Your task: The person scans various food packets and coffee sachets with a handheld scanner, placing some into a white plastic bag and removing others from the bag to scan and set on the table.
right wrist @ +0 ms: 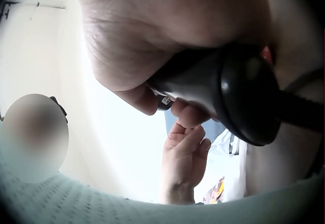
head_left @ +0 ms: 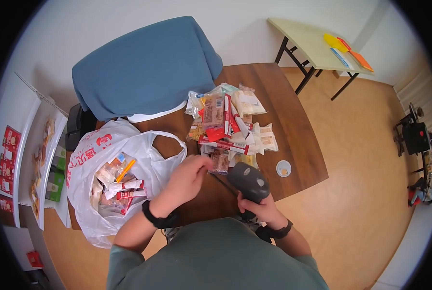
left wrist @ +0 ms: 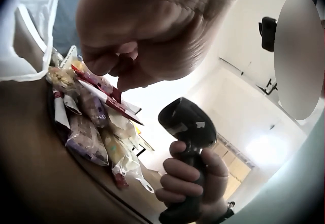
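My right hand [head_left: 263,210] grips the handle of a dark barcode scanner [head_left: 248,181], its head raised over the table's near edge. The fingers wrap round that handle [left wrist: 184,183] in the left wrist view. My left hand [head_left: 186,177] hovers just left of the scanner with loosely curled fingers, and nothing shows in it in the right wrist view. Its fingertips are close to the near side of a heap of packaged snacks [head_left: 213,113]. Red-and-white stick packets [head_left: 225,145] lie on this heap among clear wrappers.
Left on the brown table [head_left: 293,116] stands an open white plastic bag [head_left: 88,205] with several snack packets inside. A blue cloth [head_left: 143,67] covers something behind it. A small round disc [head_left: 283,168] lies on the right. Stocked shelves [head_left: 30,159] flank the far left.
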`<state>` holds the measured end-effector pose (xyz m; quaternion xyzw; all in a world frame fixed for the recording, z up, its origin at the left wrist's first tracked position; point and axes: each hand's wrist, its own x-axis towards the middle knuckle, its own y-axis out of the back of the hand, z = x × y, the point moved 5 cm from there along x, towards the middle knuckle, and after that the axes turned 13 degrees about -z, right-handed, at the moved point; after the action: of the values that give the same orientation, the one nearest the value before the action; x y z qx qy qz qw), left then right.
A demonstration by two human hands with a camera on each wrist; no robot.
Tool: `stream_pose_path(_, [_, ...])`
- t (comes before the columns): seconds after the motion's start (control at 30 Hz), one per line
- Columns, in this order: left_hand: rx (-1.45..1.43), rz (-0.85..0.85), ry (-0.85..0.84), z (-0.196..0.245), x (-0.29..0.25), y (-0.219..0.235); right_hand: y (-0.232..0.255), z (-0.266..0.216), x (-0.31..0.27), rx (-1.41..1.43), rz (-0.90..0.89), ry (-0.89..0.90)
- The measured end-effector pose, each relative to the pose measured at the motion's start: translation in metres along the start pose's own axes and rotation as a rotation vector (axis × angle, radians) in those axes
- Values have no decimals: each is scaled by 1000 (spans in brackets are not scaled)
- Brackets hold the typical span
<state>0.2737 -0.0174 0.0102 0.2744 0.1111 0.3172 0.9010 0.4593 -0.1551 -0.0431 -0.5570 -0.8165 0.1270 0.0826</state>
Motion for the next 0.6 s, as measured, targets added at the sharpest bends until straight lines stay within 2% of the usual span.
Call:
stream_pose_path(0.03, [174,18,-123,11,11,-1,1,-4,-2,8,13,43])
stream_pose_path(0.07, [177,18,-125,15,21,-3,1,-7,-3,16,27,86])
stream_pose_path(0.13, [460,159,-268,30,32,-3,0,-11,-5,49,35,99])
stream_pose_path(0.17, [460,159,-273,27,35,-6,0,-12,-6,82,44,109])
stream_pose_path(0.23, [641,190,-196,15,43,-12,-2,-11,-8,127,46,116])
stream_pose_path(0.33, [774,240,-193,8,46,-13,-1,-4,-7,179,44,119])
stream_pose_path(0.37, [774,241,-190,5,47,-12,-2,-1,-7,188,44,114])
stream_pose_path(0.43, [819,186,-60,-7,52,-11,-5,-3,-7,271,42,115])
stream_pose_path(0.57, [698,170,-32,-23,57,-3,-9,-21,-10,409,8,175])
stream_pose_path(0.6, [696,188,-110,-22,58,-2,-11,-26,-11,446,19,161])
